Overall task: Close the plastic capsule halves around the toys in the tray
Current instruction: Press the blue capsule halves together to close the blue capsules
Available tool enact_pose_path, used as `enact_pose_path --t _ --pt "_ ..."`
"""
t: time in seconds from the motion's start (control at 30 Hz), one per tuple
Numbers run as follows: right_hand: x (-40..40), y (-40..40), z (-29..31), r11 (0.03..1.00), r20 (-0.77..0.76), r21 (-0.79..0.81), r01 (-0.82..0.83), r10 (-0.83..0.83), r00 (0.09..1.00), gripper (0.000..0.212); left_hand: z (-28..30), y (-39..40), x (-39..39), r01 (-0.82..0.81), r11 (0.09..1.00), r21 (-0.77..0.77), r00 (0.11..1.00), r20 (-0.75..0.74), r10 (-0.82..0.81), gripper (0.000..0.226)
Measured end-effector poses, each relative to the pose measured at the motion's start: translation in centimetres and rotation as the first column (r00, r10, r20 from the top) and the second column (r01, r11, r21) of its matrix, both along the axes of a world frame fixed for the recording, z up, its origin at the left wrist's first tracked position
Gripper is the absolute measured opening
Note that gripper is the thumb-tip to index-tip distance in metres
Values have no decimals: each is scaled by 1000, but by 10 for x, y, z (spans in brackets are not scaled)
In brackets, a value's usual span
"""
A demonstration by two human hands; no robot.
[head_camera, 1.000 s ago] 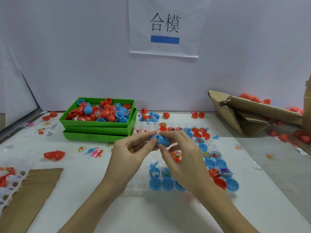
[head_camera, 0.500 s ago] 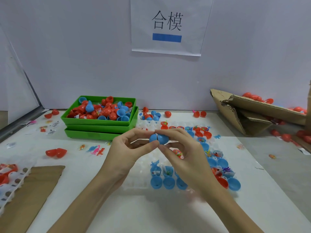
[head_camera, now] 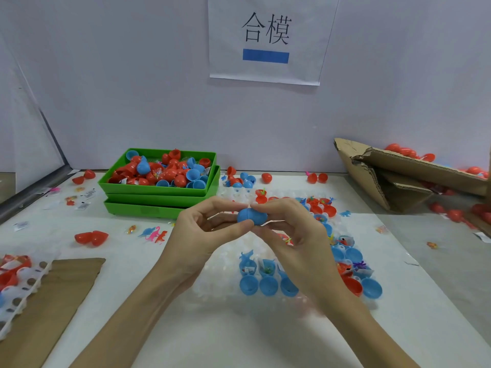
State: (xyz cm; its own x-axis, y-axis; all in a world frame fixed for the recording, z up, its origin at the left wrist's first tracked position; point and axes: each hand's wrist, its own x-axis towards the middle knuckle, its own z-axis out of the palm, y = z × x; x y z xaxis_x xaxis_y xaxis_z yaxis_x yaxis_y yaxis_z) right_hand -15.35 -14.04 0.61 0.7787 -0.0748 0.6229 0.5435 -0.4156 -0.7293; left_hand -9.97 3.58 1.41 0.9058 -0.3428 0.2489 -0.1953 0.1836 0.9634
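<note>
Above tray [head_camera: 220, 285], centre: blue capsule [head_camera: 252, 216], halves now seated, seam gap of a moment ago gone. Pinched by left hand [head_camera: 204, 235] from 9 o'clock, right hand [head_camera: 295, 235] from 3 o'clock. Judged closed; open halves [head_camera: 268, 285] remaining at 6 o'clock.

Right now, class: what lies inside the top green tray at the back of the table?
The green tray holds a heap of red capsules and blue capsule halves, with small packets between them. Whatever lies beneath that heap is covered; so are the trays stacked under it.
</note>
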Motion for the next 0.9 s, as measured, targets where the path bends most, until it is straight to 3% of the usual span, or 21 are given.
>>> enact_pose_path --t 0.2,0.33,0.4,0.57,0.77,0.9 --pt "0 7 -8 934 214 -239 265 -215 953 46 -1 -7 -7 -115 993 -19 985 126 117 27" --pt "1 16 -18 920 127 -290 263 -235 964 75 -8 -19 -16 -185 981 -64 962 191 194 26" --pt "2 18 -20 918 116 -276 285 -262 958 81 -11 -25 -22 -243 970 -16 922 309 235 28" --pt "0 23 -16 933 -6 -139 332 -336 942 79 -14 -36 -36 -325 945 -31 827 476 300 33" --pt "-1 24 -19 964 -85 -62 259 -264 961 46 -14 -36 -36 -305 952 -5 858 433 277 31" --pt "-1 22 -19 974 -82 -49 220 -223 971 38 -15 -35 -35 -299 954 -1 871 407 274 29"
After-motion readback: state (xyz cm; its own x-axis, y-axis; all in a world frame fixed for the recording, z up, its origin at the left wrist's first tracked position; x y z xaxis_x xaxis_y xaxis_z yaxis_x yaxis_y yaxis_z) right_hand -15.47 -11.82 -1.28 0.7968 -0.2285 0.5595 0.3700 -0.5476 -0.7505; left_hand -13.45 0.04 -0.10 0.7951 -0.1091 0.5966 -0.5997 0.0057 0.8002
